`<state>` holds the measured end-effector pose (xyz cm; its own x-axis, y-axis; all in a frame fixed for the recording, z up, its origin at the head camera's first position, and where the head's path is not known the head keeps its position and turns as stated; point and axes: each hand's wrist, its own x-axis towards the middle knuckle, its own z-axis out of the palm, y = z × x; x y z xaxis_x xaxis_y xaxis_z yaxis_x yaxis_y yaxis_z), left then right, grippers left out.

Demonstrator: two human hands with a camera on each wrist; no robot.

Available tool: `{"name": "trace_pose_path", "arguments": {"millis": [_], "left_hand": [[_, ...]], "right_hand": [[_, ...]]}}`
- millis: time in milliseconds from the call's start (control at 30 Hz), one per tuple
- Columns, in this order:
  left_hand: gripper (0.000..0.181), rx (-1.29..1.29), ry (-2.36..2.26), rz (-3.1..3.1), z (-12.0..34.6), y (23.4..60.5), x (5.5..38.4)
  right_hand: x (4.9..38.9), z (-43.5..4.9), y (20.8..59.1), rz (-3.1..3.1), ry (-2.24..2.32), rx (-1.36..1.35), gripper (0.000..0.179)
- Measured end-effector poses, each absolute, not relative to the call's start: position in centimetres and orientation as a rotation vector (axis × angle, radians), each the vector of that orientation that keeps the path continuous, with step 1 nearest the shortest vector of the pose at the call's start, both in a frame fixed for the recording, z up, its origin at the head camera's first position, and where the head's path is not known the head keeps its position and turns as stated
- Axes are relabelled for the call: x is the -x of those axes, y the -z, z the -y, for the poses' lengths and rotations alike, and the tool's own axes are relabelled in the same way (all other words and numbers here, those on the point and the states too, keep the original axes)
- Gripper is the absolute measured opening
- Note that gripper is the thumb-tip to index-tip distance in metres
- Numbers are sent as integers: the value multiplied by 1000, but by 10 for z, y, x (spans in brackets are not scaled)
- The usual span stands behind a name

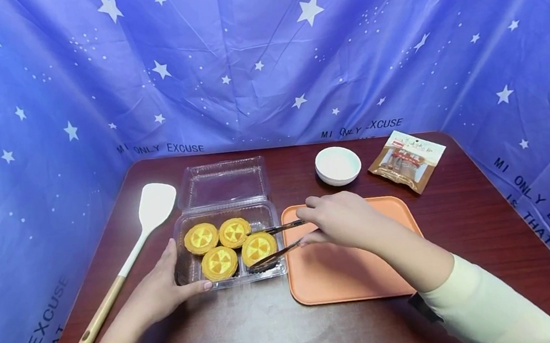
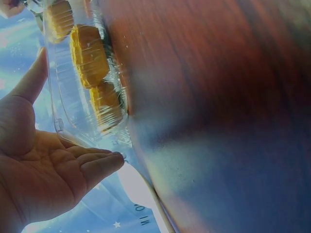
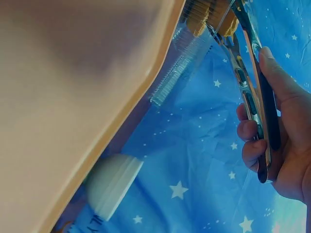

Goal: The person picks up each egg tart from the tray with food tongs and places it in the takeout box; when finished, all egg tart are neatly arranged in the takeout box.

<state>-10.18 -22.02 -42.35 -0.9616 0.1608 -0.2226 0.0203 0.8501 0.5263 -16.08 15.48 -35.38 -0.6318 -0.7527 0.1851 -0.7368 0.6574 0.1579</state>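
While reaching from the right across a flat, round-cornered orange tray [image 1: 348, 279], gripping a pair of slim, shiny metal tongs [image 1: 279, 252] in the right hand [image 1: 341, 217], with that grip clamped around the handles and the thumb lying along one arm. Pointing the tongs leftward, holding both arms apart, and placing one on the far side and one on the near side of a round, golden-yellow pastry [image 1: 259, 245] at the near right of a clear, ribbed plastic box [image 1: 256, 277], with pinching or mere straddling impossible to tell. Facing three matching pastries [image 1: 219, 262] in the box as well, two in the far row and one at the near left. Cupping the left hand [image 1: 158, 289] around the box's near-left corner, with that grip spread apart, fingers extending by the left wall and thumb lying along the near rim. Having the transparent lid [image 1: 222, 183] folded open on the far side. Working over a glossy, reddish-brown tabletop [image 1: 232, 335], beside a white spatula [image 1: 134, 253] with a pale wooden handle, lying slanted to the left. Facing a small white bowl [image 1: 338, 167] and a brown-and-white printed bag [image 1: 406, 162] at the far right.
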Motion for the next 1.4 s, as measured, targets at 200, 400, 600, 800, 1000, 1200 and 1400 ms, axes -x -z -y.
{"name": "trace_pose_path", "arguments": {"millis": [200,400,600,800,1000,1200,1400], "left_hand": [[139,-142,-788,-2770,220,423,102],[139,-140,-784,-2771,219,423,102],[139,-141,-779,-2773,220,423,101],[138,-145,-781,-2773,220,423,101],[139,-143,-783,-2768,220,424,101],[139,-148,-780,-2775,219,424,102],[138,-136,-772,-2768,219,423,101]], "right_hand": [[163,-149,350,2674,147,-1213,43],[162,-147,348,2688,174,-1190,45],[159,-150,344,2738,182,-1147,47],[156,-157,339,2744,201,-1114,50],[153,-167,340,2751,165,-1100,48],[151,-178,346,2838,89,-1059,49],[148,-184,355,3019,18,-1018,51]]}}
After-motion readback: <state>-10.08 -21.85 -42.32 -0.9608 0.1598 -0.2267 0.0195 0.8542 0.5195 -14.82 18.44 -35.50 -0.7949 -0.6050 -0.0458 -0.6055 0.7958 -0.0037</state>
